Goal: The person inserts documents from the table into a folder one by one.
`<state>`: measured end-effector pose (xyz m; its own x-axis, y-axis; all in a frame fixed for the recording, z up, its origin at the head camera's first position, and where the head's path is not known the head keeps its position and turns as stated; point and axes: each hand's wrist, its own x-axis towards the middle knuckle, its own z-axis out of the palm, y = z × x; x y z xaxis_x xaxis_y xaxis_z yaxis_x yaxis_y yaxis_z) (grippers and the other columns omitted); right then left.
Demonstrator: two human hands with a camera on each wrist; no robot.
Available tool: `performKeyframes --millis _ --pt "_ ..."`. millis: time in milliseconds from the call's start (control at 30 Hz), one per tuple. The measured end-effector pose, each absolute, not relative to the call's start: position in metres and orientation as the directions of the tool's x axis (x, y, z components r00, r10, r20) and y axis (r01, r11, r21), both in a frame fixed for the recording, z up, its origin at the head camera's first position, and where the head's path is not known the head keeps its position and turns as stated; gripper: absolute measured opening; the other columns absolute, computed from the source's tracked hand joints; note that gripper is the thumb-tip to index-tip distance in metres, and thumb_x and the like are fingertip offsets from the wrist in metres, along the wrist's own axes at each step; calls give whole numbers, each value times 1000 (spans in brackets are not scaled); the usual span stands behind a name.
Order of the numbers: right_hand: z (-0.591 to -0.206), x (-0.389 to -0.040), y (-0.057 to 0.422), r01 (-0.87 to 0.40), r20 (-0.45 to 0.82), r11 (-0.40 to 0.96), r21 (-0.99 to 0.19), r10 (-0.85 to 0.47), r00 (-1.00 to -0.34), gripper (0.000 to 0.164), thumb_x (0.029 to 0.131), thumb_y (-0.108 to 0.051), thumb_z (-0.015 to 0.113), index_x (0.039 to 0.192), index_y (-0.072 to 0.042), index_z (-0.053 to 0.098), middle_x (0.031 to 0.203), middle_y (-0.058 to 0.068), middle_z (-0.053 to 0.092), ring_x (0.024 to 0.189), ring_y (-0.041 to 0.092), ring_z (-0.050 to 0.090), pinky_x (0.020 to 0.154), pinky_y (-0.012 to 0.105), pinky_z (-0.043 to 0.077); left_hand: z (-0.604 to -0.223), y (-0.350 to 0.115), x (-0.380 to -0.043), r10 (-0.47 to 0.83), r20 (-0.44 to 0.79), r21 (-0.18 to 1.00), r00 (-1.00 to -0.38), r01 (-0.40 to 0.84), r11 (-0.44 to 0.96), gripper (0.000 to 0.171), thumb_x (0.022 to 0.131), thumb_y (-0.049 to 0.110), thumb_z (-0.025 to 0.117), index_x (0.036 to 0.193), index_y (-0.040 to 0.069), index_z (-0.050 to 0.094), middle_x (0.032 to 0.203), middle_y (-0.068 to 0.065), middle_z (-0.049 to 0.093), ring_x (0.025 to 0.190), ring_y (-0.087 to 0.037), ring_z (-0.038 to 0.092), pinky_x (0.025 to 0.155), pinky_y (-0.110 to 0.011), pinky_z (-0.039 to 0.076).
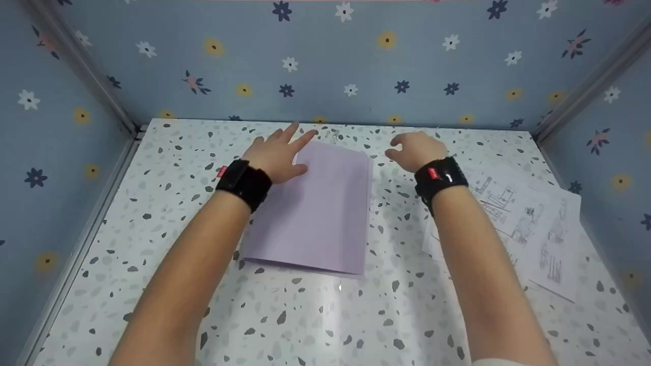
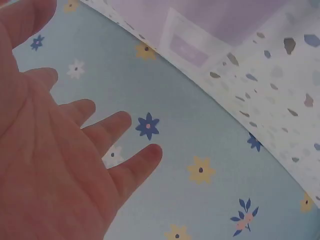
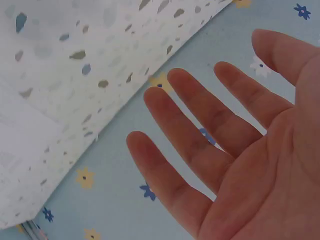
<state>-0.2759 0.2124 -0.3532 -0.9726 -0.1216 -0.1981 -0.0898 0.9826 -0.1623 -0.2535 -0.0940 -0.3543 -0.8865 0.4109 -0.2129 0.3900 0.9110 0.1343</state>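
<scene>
A light purple paper folder (image 1: pixel 325 213) lies on the speckled tabletop, its near edge slightly lifted. My left hand (image 1: pixel 277 155) is over the folder's far left part with its fingers spread, holding nothing; whether it touches the folder I cannot tell. In the left wrist view the palm and fingers (image 2: pixel 127 182) show bare, and part of the purple folder (image 2: pixel 215 20) appears beyond. To the right of the folder, my right hand (image 1: pixel 419 150) hovers near the table's back with loosely bent fingers. Nothing lies in its palm in the right wrist view, where the fingers (image 3: pixel 185 145) are extended and apart.
Several printed sheets (image 1: pixel 554 244) with line drawings overlap on the right of the table, partly behind the right forearm. Blue flowered panels (image 1: pixel 325 56) stand along the back and both sides of the speckled tabletop (image 1: pixel 285 325).
</scene>
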Motion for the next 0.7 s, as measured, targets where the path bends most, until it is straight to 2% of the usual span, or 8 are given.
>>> performKeyframes --millis 233,533,633,700 --pt "-390 -267 203 -135 -248 951 -279 -207 -947 41 99 -38 56 132 -17 64 125 10 67 106 28 65 91 50 52 -384 -107 -220 528 -194 236 -827 483 843 82 98 45 58 161 32 8 167 -10 5 149 -39 18 113 -67 22" --pt "-409 -260 201 -87 -316 923 -375 -216 -924 43 98 -30 61 138 -15 58 119 12 68 103 27 64 92 47 51 -416 -118 -186 583 -193 323 -789 510 797 91 92 48 67 161 34 9 167 -6 -1 151 -36 7 115 -66 15" --pt "-415 -259 201 -102 -317 920 -378 -232 -920 51 98 -31 60 144 -12 53 129 15 64 116 30 61 100 50 47 -423 -120 -176 587 -194 325 -786 513 794 95 88 50 69 161 33 11 167 -4 -3 152 -34 2 117 -65 10" --pt "-419 -258 201 -124 -314 924 -362 -246 -917 55 98 -32 59 148 -10 49 140 14 58 129 31 53 109 50 40 -427 -121 -169 606 -188 327 -773 532 781 97 86 51 72 161 31 14 167 -5 -2 152 -35 1 117 -65 9"
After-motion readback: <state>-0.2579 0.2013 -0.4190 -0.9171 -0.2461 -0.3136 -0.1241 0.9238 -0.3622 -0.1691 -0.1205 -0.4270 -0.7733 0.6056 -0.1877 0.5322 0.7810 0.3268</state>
